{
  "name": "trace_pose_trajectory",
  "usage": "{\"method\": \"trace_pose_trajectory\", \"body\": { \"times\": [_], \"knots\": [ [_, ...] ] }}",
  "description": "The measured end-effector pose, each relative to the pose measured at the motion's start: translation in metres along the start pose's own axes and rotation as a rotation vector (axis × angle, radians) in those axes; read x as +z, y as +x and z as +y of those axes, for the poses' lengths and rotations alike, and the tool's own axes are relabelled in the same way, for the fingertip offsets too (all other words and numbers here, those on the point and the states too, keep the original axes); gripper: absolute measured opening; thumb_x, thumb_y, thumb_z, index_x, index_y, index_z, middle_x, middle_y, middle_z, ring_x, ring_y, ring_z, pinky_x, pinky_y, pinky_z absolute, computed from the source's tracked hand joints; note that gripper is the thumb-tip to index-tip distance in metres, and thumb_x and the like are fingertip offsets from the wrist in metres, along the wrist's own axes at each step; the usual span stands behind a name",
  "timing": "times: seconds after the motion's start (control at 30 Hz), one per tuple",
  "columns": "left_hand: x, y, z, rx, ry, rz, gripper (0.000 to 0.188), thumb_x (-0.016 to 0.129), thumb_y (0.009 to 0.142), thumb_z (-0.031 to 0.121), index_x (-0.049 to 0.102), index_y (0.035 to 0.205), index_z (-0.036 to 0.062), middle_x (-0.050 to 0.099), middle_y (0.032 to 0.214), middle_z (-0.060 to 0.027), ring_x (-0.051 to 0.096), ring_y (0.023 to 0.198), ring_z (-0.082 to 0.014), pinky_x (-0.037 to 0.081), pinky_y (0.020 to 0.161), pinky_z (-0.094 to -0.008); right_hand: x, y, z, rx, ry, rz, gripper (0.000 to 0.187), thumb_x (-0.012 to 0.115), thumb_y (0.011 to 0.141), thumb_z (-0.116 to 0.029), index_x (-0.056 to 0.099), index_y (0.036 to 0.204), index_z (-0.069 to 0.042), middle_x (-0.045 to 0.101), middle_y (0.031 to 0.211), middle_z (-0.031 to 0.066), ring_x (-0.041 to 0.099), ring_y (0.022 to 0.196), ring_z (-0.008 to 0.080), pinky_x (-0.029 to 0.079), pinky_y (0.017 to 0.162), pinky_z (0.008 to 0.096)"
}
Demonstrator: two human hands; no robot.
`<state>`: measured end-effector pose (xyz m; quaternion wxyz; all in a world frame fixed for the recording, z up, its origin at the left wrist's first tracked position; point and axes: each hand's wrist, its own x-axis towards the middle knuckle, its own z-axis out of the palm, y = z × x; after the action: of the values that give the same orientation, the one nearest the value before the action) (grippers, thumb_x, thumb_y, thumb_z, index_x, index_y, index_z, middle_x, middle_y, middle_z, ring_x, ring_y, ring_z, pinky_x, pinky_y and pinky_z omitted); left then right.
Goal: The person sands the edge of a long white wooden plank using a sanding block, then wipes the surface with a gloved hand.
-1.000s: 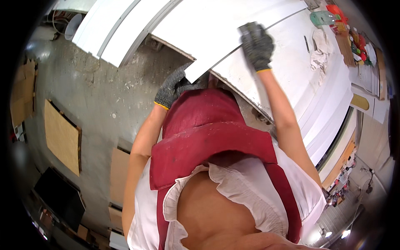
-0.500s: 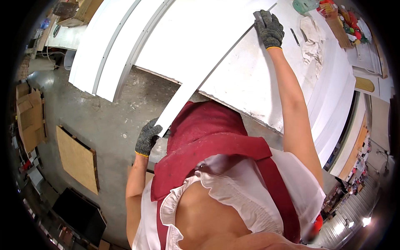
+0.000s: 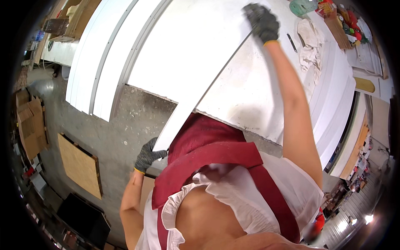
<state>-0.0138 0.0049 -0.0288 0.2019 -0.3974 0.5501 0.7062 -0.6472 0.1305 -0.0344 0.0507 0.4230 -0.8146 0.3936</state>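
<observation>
A long white strip [image 3: 177, 121] slants from the worktable [image 3: 239, 96] past its near edge toward my body. My left hand [image 3: 149, 156], in a dark grey knitted glove, is closed around the strip's near end, thumb on top. Far up the table, my right hand [image 3: 262, 23], gloved alike, is at the strip's far part with bent fingers. Motion blurs that hand, and whatever lies under its fingers cannot be made out. Right of this hand lie a slim dark cutter-like tool [image 3: 292, 43] and a crumpled off-white cloth [image 3: 309, 43].
Long white panels with grey metal edging [image 3: 137, 52] overhang the table at left. More white strips [image 3: 333, 108] lie along the right side. A greenish clear bottle [image 3: 303, 6] and a wooden box [image 3: 338, 30] stand far right. A wooden board [image 3: 79, 166] lies on the floor.
My right hand has moved farther away and slightly left along the strip. My left hand has come a little nearer my body with the strip's end.
</observation>
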Motion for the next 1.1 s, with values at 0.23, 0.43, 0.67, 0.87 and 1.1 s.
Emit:
{"method": "trace_pose_trajectory", "body": {
  "times": [0.23,0.43,0.67,0.87,1.1],
  "knots": [
    [0.009,-0.010,-0.007,0.026,0.153,0.152,0.066,0.087,0.073,0.019,0.059,0.130,0.0019,0.070,0.113,-0.0087,0.063,0.102,-0.0157,0.051,0.091,-0.0342,0.018,-0.037,-0.064,-0.214,-0.504,-0.123,0.028,0.054,0.097,-0.033,0.067,0.120,-0.021,0.066,0.124,-0.0002,0.062,0.111,0.0285,0.052,0.090,0.0449],
    [0.020,-0.014,-0.014,0.085,0.210,0.253,0.060,0.087,0.073,0.017,0.061,0.125,0.0032,0.070,0.109,-0.0083,0.064,0.097,-0.0168,0.052,0.087,-0.0338,0.013,-0.127,-0.164,-0.428,-0.138,-0.467,0.035,0.063,0.090,-0.036,0.065,0.124,-0.026,0.059,0.136,0.0007,0.057,0.122,0.0226,0.045,0.101,0.0460],
    [0.012,-0.008,-0.015,0.072,0.298,0.232,0.059,0.087,0.072,0.017,0.062,0.124,0.0047,0.071,0.105,-0.0083,0.065,0.093,-0.0168,0.053,0.085,-0.0338,-0.052,0.072,0.031,0.400,-0.648,-0.027,0.041,0.055,0.090,-0.046,0.061,0.127,-0.030,0.061,0.132,0.0046,0.057,0.116,0.0371,0.047,0.095,0.0518],
    [0.018,-0.014,-0.012,0.030,0.144,0.245,0.056,0.086,0.072,0.015,0.063,0.122,0.0040,0.072,0.104,-0.0074,0.065,0.093,-0.0163,0.053,0.084,-0.0335,-0.022,0.019,0.014,-0.021,-0.533,-0.028,0.033,0.060,0.090,-0.044,0.068,0.120,-0.031,0.065,0.128,0.0023,0.065,0.104,0.0330,0.051,0.090,0.0481],
    [0.013,-0.015,-0.017,0.011,0.199,0.200,0.052,0.086,0.072,0.014,0.064,0.117,0.0041,0.072,0.099,-0.0059,0.065,0.089,-0.0152,0.054,0.081,-0.0331,-0.036,0.041,0.031,0.018,-0.685,-0.089,0.039,0.054,0.095,-0.046,0.061,0.131,-0.032,0.058,0.139,-0.0003,0.061,0.117,0.0280,0.050,0.097,0.0446]
  ]
}}
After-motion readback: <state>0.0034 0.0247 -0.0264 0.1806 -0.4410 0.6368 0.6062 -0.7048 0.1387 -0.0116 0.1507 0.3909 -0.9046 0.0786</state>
